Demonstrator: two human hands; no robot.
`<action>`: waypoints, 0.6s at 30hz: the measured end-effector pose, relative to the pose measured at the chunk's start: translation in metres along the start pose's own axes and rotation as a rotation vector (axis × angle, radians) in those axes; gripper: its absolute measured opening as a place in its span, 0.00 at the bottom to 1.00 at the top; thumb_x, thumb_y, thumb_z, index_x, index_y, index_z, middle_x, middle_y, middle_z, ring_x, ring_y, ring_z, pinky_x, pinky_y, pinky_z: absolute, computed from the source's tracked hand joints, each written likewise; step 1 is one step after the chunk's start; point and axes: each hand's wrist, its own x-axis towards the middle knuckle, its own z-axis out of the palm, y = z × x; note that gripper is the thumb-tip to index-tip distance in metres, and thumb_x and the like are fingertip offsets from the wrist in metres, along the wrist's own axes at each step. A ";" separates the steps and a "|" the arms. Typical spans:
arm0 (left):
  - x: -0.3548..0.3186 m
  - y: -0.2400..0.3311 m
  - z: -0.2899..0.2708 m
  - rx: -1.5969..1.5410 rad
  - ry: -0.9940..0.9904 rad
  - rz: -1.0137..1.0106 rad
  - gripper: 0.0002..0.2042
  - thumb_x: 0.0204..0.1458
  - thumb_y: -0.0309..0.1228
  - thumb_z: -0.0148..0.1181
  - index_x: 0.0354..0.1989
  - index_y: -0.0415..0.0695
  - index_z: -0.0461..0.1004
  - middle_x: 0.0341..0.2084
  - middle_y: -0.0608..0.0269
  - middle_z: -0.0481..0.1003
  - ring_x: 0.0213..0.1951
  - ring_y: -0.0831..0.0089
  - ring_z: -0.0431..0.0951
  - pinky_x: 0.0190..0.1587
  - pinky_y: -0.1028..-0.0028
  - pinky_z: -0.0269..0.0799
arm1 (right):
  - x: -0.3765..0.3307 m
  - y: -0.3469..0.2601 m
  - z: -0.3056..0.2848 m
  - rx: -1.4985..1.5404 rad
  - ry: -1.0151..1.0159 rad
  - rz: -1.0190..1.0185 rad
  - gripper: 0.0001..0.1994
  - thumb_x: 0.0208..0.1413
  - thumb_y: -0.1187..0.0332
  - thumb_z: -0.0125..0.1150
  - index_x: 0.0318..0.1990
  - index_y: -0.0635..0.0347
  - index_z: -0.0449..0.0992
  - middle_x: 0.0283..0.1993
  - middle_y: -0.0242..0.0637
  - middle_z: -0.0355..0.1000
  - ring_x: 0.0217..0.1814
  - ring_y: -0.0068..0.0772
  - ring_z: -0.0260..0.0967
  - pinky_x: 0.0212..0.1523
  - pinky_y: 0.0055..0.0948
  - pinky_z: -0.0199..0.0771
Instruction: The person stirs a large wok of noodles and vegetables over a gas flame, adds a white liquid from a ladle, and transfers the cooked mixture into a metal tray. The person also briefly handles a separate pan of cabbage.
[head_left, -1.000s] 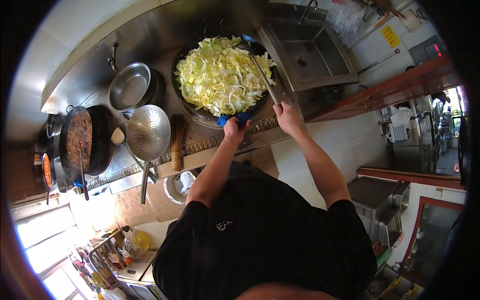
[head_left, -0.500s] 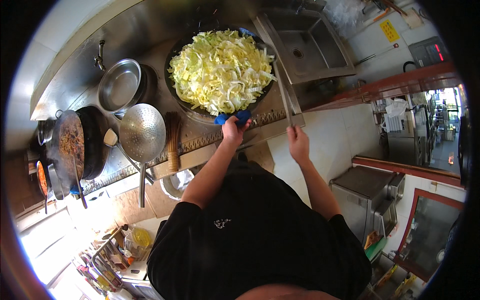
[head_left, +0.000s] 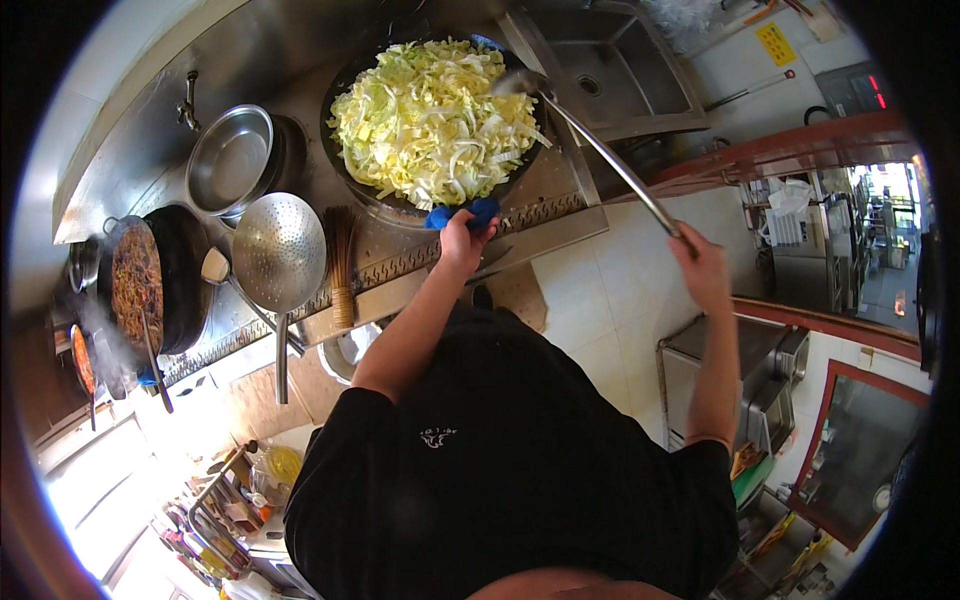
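The left hand (head_left: 462,242) grips a blue cloth (head_left: 464,214) at the near edge of a wok (head_left: 344,171) of chopped cabbage (head_left: 435,125). The right hand (head_left: 703,270) holds a ladle (head_left: 622,172), its bowl by the wok's right side. A brush (head_left: 341,272) and perforated skimmer (head_left: 281,250) lie left of both hands.

Shredded cabbage (head_left: 435,125) (heaped high) hides the bottom of the wok (head_left: 350,180).

Shredded pale-green cabbage (head_left: 435,125) sits in round black metal wok (head_left: 357,181), rectangular grey steel sink (head_left: 625,80) right, brown bristle brush (head_left: 341,262) left.
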 end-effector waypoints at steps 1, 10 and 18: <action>-0.001 0.001 0.000 0.009 0.005 -0.002 0.17 0.56 0.31 0.44 0.46 0.28 0.66 0.36 0.46 0.76 0.35 0.58 0.79 0.35 0.68 0.78 | 0.001 -0.003 -0.020 -0.053 -0.016 -0.020 0.15 0.58 0.62 0.60 0.50 0.56 0.76 0.24 0.43 0.71 0.23 0.37 0.68 0.28 0.33 0.68; -0.008 0.005 -0.006 -0.036 -0.154 -0.125 0.26 0.58 0.46 0.49 0.50 0.32 0.68 0.42 0.48 0.77 0.37 0.60 0.80 0.38 0.68 0.78 | 0.032 -0.024 0.010 -0.394 -0.053 -0.151 0.16 0.55 0.59 0.61 0.48 0.54 0.77 0.29 0.49 0.74 0.32 0.54 0.72 0.32 0.44 0.70; -0.045 -0.016 -0.059 -0.136 -0.106 -0.240 0.23 0.58 0.53 0.46 0.47 0.43 0.64 0.45 0.42 0.75 0.41 0.54 0.78 0.40 0.59 0.76 | 0.004 -0.043 -0.053 0.172 -0.415 0.072 0.12 0.60 0.61 0.57 0.38 0.63 0.75 0.18 0.27 0.64 0.18 0.19 0.59 0.20 0.23 0.57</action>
